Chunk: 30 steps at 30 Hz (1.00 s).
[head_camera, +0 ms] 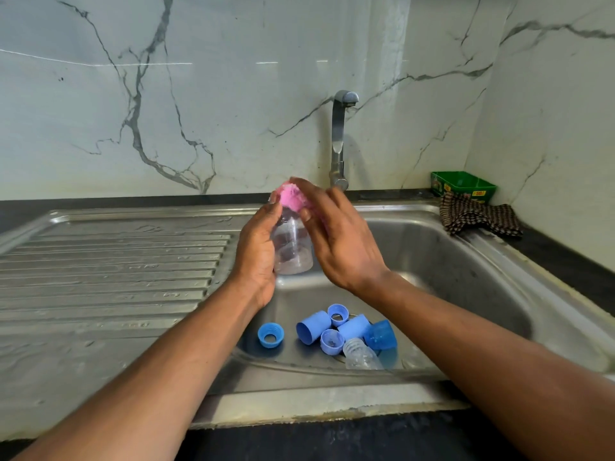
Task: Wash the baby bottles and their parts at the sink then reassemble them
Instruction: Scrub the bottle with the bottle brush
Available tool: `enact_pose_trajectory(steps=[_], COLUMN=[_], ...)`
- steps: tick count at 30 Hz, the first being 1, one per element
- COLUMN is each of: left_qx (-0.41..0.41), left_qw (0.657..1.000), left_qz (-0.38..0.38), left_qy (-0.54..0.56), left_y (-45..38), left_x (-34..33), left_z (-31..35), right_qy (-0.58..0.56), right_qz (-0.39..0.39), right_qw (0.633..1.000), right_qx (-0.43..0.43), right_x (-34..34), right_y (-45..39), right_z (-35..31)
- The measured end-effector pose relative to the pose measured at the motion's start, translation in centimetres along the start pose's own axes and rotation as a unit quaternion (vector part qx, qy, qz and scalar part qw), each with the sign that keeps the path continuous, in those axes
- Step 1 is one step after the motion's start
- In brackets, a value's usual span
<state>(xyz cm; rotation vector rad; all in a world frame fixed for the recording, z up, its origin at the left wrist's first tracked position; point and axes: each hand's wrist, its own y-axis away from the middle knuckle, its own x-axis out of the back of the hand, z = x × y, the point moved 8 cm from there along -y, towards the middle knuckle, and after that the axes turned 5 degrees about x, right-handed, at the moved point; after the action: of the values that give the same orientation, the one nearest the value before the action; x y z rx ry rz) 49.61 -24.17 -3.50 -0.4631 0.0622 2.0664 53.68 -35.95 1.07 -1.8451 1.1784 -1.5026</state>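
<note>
Head view: bottle [293,247] held upright over the sink's [466,271] left edge, pink scrubber [293,196] at its mouth.

Left hand [256,257] wraps the clear bottle body; right hand [336,237] pinches the scrubber with its fingertips, other fingers loose. Bottle looks light, thin plastic, likely slick when wet, so grip mid-body, not the neck. Blue caps and rings [332,327] plus a second bottle [361,356] lie at the sink's near edge. Tap [341,134] shows no water. Cloth [479,214] on far right corner.
</note>
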Motion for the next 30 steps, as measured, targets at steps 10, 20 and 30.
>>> enact_pose_trajectory(steps=[10,20,30], left_qx=[0.015,0.042,0.073], left_qw=[0.999,0.999,0.997], left_qz=[-0.031,-0.028,-0.017], left_qy=[0.021,0.012,0.02], left_y=[0.3,0.2,0.2], left_x=[-0.4,-0.5,0.2], left_z=[0.0,0.3,-0.7], right_qy=[-0.046,-0.025,0.031], right_qz=[0.035,0.025,-0.023], right_qw=[0.998,0.996,0.995], right_qx=[-0.018,-0.088,-0.089], right_x=[1.2,1.2,-0.4], right_y=[0.2,0.2,-0.4], right_z=[-0.2,1.9,1.8])
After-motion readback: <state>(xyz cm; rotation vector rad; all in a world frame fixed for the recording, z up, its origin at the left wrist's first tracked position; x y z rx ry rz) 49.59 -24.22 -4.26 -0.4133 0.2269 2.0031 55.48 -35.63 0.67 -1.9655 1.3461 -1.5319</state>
